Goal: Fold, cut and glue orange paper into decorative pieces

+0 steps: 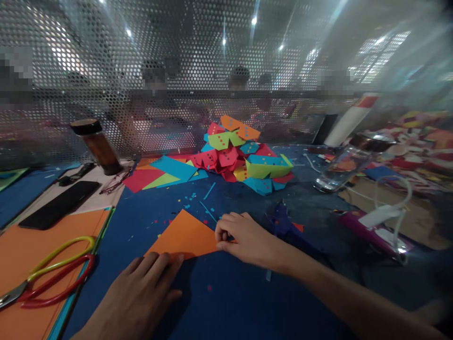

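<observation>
A piece of orange paper (186, 236), folded into a triangle, lies on the blue tabletop (226, 302) with its point facing away from me. My left hand (141, 288) rests over its left corner and near edge, fingers stretched out and pressing down. At the right corner, my right hand (244, 236) has its fingers curled with thumb and forefinger pinched on the paper. A small orange bit shows past those fingers. To the right of my right hand lies a dark blue tool (283, 219), partly hidden by the forearm.
Folded, punched coloured papers (230, 158) form a pile behind, beside flat sheets (173, 170). Scissors (60, 274) lie on orange sheets (14, 245) at left, near a phone (60, 203) and brown bottle (101, 148). A clear bottle (343, 165) and purple device (375, 231) stand right.
</observation>
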A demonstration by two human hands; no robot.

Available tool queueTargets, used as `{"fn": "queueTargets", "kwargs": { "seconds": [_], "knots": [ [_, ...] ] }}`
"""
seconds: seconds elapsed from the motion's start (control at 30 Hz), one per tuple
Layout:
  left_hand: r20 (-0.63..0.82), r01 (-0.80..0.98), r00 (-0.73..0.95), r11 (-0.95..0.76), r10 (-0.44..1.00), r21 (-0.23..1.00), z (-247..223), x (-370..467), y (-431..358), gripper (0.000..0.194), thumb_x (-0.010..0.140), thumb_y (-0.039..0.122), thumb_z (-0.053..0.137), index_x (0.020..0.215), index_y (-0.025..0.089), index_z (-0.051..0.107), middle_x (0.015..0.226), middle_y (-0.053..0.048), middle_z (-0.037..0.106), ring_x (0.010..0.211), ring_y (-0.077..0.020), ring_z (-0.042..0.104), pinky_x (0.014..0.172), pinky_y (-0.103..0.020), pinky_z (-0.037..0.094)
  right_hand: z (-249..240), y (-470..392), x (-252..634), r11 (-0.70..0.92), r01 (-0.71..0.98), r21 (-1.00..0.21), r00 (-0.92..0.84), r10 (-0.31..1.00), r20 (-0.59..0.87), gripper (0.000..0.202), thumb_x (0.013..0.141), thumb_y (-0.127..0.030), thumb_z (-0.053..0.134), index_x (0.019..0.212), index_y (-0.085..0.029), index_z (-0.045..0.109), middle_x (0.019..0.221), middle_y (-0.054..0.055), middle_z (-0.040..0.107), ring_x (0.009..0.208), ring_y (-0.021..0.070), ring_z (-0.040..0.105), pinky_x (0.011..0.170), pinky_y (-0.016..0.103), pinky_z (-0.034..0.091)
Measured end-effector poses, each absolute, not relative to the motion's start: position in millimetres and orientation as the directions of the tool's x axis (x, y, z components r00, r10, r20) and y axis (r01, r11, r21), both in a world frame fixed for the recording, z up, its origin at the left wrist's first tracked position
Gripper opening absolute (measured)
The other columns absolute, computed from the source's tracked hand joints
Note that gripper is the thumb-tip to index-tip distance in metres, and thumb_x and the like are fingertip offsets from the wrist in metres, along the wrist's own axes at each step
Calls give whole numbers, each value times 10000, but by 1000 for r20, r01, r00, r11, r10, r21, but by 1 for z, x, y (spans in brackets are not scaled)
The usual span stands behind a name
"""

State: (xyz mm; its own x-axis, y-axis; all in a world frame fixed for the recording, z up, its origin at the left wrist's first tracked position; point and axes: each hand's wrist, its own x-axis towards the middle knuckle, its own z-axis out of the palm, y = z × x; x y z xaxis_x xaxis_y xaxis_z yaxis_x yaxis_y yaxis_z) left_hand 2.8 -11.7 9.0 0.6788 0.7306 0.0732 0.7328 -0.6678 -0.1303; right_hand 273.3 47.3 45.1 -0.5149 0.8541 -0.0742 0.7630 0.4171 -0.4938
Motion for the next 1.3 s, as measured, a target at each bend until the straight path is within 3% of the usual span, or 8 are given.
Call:
{"fn": "queueTargets", "kwargs": {
  "seconds": [0.27, 0.67, 1.13, 1.3],
  "knots": [
    [126, 742, 670, -658, 732, -124, 8, -4, -17, 358, 950, 373, 552, 1253, 201, 634, 1092, -79, 727, 949, -263, 703, 721, -374, 607, 44, 54, 288, 441, 756, -483, -547, 831, -98, 65, 864, -247, 653, 815, -227, 615, 906, -26, 648, 893, 172, 567, 806, 346, 326],
    [138, 771, 637, -624, 758, -128, -2, -21, -22, 401, 997, 436, 452, 1251, 186, 636, 1063, -84, 720, 934, -241, 694, 741, -350, 594, 53, 56, 293, 436, 759, -484, -554, 823, -127, 62, 847, -199, 631, 794, -227, 614, 899, -13, 653, 888, 186, 571, 786, 342, 356],
    [262, 771, 637, -595, 725, -228, -12, -41, -26, 476, 1029, 486, 309, 1219, 218, 653, 1013, -77, 739, 842, -229, 693, 679, -345, 560, 60, 58, 297, 427, 761, -489, -562, 810, -167, 88, 838, -188, 614, 759, -223, 599, 898, -2, 655, 875, 192, 573, 785, 355, 367],
    [314, 794, 607, -541, 730, -278, -20, -51, -36, 502, 1046, 440, 246, 1222, 219, 661, 1085, -113, 730, 899, -254, 684, 713, -385, 548, 59, 58, 298, 418, 760, -498, -559, 811, -173, 95, 840, -197, 616, 755, -229, 591, 898, -9, 654, 872, 193, 575, 790, 365, 371]
  ]
}}
